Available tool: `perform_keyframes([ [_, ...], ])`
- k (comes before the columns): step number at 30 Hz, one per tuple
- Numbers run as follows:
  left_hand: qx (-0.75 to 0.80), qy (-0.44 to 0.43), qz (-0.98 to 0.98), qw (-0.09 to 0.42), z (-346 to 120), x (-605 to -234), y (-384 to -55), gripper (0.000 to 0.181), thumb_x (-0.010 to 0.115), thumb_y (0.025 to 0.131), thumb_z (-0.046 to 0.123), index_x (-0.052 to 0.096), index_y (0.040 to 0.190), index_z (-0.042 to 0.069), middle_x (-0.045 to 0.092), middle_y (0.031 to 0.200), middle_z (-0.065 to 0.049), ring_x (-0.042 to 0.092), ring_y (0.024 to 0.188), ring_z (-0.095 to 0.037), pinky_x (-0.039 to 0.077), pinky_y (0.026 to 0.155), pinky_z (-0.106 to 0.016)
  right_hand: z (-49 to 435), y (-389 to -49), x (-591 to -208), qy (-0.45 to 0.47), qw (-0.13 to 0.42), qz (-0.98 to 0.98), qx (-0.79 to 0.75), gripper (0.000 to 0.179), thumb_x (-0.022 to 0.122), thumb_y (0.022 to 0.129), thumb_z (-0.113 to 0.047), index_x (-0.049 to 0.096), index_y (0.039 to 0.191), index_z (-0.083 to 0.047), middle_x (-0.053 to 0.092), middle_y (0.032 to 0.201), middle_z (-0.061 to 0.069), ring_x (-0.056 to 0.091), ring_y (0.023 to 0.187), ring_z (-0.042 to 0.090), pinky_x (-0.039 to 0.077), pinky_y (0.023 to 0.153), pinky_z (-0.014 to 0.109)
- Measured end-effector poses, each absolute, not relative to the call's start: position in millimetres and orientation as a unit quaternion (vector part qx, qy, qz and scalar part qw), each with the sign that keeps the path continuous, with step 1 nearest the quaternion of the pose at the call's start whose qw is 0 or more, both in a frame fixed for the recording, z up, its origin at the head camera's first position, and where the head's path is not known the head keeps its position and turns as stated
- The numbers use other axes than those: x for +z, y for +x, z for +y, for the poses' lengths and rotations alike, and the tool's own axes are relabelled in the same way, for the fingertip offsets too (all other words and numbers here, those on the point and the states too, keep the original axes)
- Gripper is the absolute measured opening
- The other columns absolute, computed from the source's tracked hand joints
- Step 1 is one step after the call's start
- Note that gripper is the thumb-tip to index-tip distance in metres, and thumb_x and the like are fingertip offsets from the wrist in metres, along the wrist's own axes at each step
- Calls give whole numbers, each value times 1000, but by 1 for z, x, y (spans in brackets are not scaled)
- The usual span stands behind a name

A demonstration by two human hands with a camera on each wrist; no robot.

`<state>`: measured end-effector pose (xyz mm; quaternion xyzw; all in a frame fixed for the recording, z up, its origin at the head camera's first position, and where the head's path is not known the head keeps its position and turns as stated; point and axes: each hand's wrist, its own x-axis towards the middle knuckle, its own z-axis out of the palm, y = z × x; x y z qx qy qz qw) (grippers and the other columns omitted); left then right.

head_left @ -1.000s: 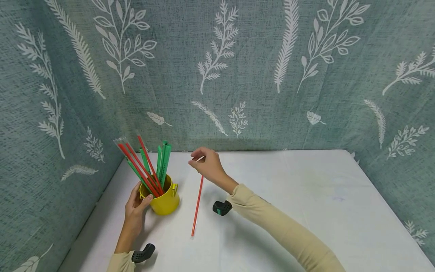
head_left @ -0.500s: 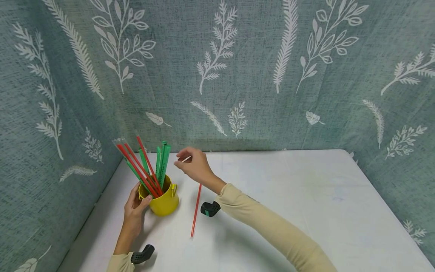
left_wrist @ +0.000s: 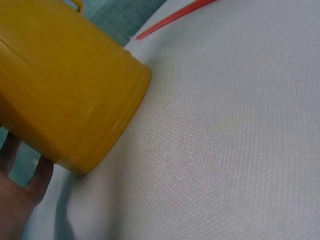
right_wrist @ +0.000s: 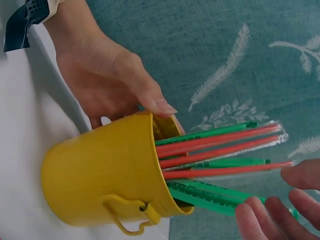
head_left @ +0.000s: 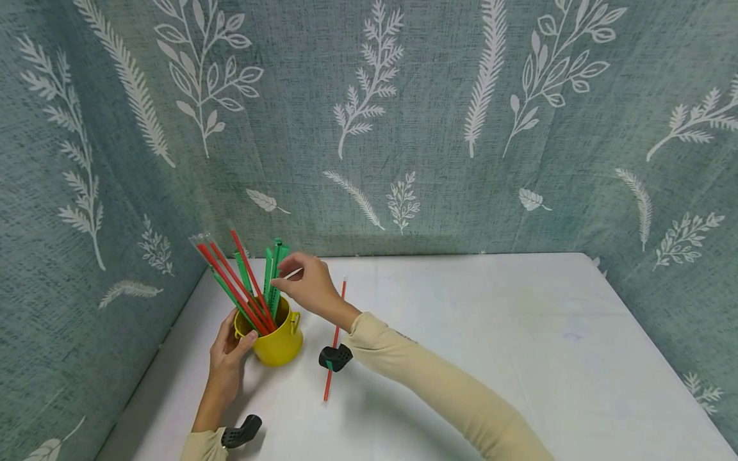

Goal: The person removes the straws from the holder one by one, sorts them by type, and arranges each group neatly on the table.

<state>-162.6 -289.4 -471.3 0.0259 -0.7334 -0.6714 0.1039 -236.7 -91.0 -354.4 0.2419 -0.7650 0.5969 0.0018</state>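
Observation:
A small yellow bucket (head_left: 278, 349) stands on the table at the left, holding several red straws (right_wrist: 220, 145) in clear wrappers and several straws in green wrappers (right_wrist: 205, 194). My left hand (head_left: 227, 362) grips the bucket from its left side, thumb over the rim. Up beside the straw tops is my right hand (head_left: 311, 285), its fingers parted and loosely bent with nothing between them. In the right wrist view its thumb overlaps the tip of one red straw. A single wrapped red straw (head_left: 328, 386) lies on the table, partly hidden under the right wrist.
The table (head_left: 490, 333) has a white cloth and extends far to the right. A green leaf-patterned curtain (head_left: 426, 128) hangs behind it and along both sides. Black wrist cameras sit on the left wrist (head_left: 242, 432) and the right wrist (head_left: 336, 357).
My right hand has moved left, from above the loose red straw to the straws in the bucket. The left hand and the bucket have stayed in place.

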Motion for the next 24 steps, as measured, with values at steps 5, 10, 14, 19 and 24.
perform_keyframes([
  [5, -670, 26, -735, 104, -290, -471, -162, 64, 55, 93, 10, 27, 149, 19, 35, 140, 0, 36, 124, -8, 35, 98, -13, -101, -237, -357, 242, 5, -767, 594, 23, 68, 87, -14, 64, 107, -3, 66, 98, 5, 63, 77, 8, 49, 85, 24],
  [10, -666, 28, -738, 102, -291, -471, -162, 64, 56, 93, 11, 26, 150, 19, 34, 142, -2, 36, 125, -9, 35, 98, -13, -110, -237, -356, 251, 2, -764, 594, 24, 67, 88, -12, 63, 109, -2, 65, 102, 8, 62, 80, 11, 50, 69, 15],
  [14, -663, 33, -741, 100, -292, -470, -162, 65, 56, 93, 11, 26, 150, 21, 32, 145, -5, 34, 129, -15, 34, 100, -14, -118, -237, -356, 256, 1, -770, 585, 24, 67, 88, -12, 63, 110, -3, 66, 105, 11, 64, 85, 14, 49, 71, 14],
  [19, -656, 36, -748, 97, -292, -470, -163, 66, 56, 94, 12, 25, 150, 22, 30, 148, -8, 31, 134, -21, 34, 101, -16, -129, -240, -364, 252, -11, -773, 583, 30, 68, 87, -12, 61, 115, -4, 64, 110, 11, 64, 89, 11, 48, 71, 13],
  [24, -653, 35, -751, 92, -292, -470, -163, 66, 57, 94, 13, 24, 150, 22, 29, 149, -8, 29, 135, -24, 34, 100, -15, -139, -239, -373, 249, -19, -779, 575, 34, 68, 86, -9, 59, 118, -3, 64, 112, 10, 63, 86, 6, 48, 70, 12],
])
